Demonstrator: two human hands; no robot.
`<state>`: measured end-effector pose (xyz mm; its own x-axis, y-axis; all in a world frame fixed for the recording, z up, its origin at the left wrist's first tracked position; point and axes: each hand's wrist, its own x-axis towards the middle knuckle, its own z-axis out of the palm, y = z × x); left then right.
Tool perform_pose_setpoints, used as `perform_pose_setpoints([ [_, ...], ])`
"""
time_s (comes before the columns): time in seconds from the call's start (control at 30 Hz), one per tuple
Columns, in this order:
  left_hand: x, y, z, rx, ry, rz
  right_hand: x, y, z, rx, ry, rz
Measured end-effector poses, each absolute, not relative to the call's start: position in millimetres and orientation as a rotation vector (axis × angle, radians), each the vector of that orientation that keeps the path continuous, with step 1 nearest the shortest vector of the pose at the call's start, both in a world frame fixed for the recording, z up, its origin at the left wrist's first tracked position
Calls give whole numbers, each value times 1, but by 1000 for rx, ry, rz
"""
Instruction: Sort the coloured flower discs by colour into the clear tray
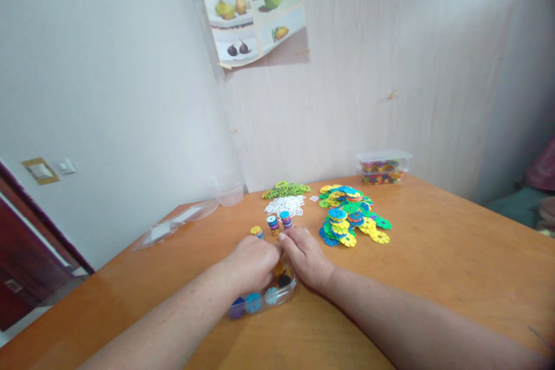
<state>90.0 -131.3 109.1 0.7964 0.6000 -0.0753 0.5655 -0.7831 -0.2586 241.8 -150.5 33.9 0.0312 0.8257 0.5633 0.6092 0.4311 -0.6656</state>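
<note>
A flat clear plastic lid (173,222) lies far left. The left hand (251,263) curls over a shallow clear plastic tub of coloured discs (262,299), fingertips meeting the right hand (309,257); whether either pinches a disc I cannot tell. Stacking seems in hand: the short disc stacks (273,224) just beyond call for level, gentle placing. A loose multicoloured disc pile (351,219) lies right.

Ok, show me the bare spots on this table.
Bare table right of the disc pile, out to the edge; also left of the left hand, nearer than the clear lid. Crowded in the middle: small stacks, white pieces.
</note>
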Motion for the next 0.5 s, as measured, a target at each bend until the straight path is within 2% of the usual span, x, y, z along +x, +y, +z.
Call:
perform_pose_setpoints([
  [0.5, 88, -135, 108, -2810, -929, 159, 242, -144, 27, -1264, -1646, 302],
])
